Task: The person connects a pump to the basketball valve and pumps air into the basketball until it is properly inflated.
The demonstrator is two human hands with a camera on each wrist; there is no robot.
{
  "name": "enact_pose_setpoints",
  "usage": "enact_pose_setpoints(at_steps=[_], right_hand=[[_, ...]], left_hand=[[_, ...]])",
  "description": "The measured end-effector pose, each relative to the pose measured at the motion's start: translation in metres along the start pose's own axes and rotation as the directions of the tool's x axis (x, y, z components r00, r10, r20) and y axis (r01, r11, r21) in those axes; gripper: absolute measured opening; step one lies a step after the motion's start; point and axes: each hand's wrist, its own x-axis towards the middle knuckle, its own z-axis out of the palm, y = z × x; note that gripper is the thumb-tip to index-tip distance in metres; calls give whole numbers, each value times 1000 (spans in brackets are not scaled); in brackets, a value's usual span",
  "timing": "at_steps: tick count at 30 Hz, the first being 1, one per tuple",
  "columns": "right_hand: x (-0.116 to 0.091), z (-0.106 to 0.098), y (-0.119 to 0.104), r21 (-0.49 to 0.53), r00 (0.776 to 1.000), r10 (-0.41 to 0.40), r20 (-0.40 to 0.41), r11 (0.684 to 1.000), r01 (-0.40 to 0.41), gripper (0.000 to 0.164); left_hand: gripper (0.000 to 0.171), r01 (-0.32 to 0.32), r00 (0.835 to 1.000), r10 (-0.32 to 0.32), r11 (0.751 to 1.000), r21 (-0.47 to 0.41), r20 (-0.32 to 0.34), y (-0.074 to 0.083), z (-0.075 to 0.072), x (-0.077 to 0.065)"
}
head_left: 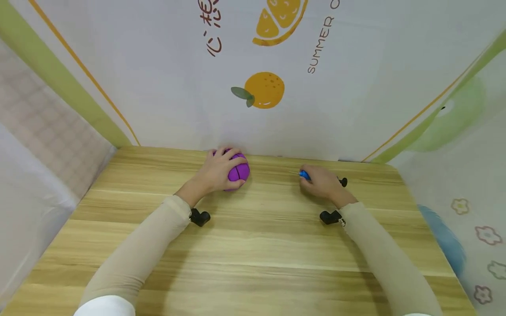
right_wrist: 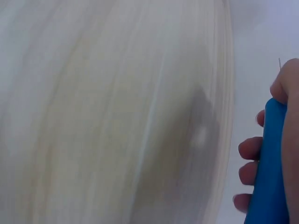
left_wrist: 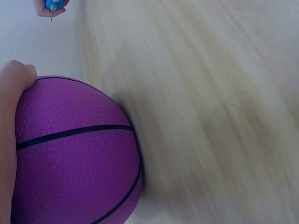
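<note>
A small purple basketball [head_left: 242, 171] with black seams sits at the far side of the table. My left hand [head_left: 219, 171] grips it from the left, fingers spread over its top and thumb at its near side. In the left wrist view the ball [left_wrist: 79, 154] fills the lower left, the hand along its edge. To the right, my right hand [head_left: 319, 181] holds a blue ball pump [head_left: 305, 174], its thin metal needle pointing left toward the ball. The right wrist view shows fingers and thumb wrapped round the pump's blue body [right_wrist: 268, 172]. A gap separates needle and ball.
The wood-grain table [head_left: 253, 254] ends at a white printed cloth [head_left: 178, 109] hanging close behind the ball. More cloth hangs at both sides. Black wrist-worn pieces [head_left: 200, 217] stick out beside the sleeves.
</note>
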Motion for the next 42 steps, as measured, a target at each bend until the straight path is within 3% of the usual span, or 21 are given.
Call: enact_pose_setpoints(at_steps=[11,21,34,42], right_hand=[[-11,5,9,-52,994,-109,21,993,110,40],[-13,18,9,-66,988,-151,-29,987,149,35],[-16,17,6,-50,994,-104,-21,993,103,45],[-16,17,5,-48,997,-71,5,996,71,50]], left_hand=[[64,10,1000,-10,1000,10,-21,-2,2,-2],[68,-10,999,11,999,31,-38,-5,-2,0],[72,-37,997,40,998,59,-61,-5,-6,-1],[70,-31,999,33,998,56,-29,-3,-9,-2]])
